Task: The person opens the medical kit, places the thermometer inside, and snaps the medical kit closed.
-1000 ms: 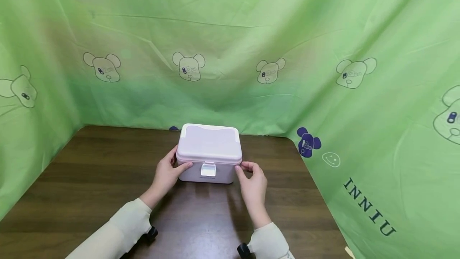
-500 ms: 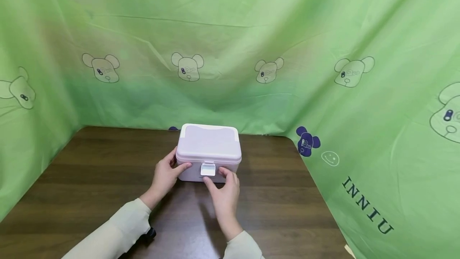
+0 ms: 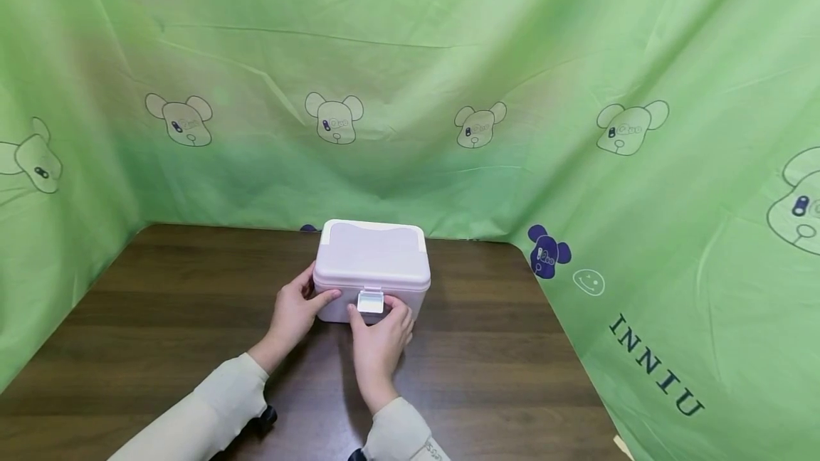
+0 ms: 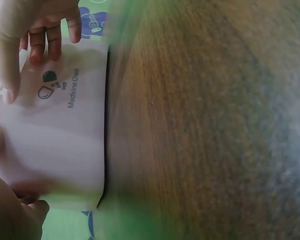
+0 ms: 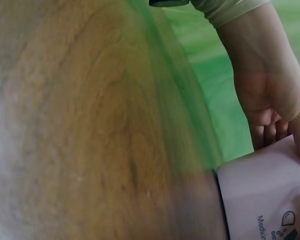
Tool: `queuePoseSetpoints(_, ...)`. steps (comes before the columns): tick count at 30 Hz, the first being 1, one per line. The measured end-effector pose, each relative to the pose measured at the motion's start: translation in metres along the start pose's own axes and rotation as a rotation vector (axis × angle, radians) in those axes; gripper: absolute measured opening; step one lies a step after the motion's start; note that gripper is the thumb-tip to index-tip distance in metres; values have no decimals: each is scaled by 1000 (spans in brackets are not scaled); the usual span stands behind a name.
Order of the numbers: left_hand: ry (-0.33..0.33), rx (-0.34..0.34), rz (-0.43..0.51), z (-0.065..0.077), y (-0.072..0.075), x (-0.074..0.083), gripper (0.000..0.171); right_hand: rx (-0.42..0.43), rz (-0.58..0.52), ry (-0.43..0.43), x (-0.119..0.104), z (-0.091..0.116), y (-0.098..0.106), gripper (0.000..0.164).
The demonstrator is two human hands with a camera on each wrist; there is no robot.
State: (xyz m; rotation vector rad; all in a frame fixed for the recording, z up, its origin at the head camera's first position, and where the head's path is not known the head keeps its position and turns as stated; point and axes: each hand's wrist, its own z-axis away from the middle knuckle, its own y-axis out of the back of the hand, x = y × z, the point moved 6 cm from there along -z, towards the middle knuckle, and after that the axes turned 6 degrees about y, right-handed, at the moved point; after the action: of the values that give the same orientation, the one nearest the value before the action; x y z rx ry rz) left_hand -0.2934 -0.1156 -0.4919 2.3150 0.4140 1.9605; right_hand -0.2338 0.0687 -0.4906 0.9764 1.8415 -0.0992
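Note:
A pale lilac medicine chest stands on the table with its lid down. On its front, a white latch sits just under the lid's edge. My left hand grips the chest's left front corner, thumb across the front and fingers round the side. At the latch is my right hand, its thumb on the left edge and forefinger on the right edge, pinching it. Printed "Medicine Chest" lettering shows on the front panel in the left wrist view, below the right hand's fingers.
The dark wooden table spreads out on both sides of the chest and in front of it. A green cloth printed with bear heads hangs behind the table and along its sides. The chest stands close to the table's back edge.
My right hand has left the chest's right front corner and moved left along the front to the latch. The left hand keeps its grip, and the chest stays in place.

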Motion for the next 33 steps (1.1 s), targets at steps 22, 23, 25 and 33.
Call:
queuePoseSetpoints(22,-4,30,-10,5,0,-1,83,206,-103,137,-23,-2,6,56)
queuePoseSetpoints(23,-1,26,-10,5,0,0,83,209,-85,149,-23,-4,7,55)
queuePoseSetpoints(25,4,21,-4,5,0,0,84,208,-51,172,-24,-6,9,54)
queuePoseSetpoints(33,16,18,7,6,-1,0,82,168,68,255,-28,-13,17,52)
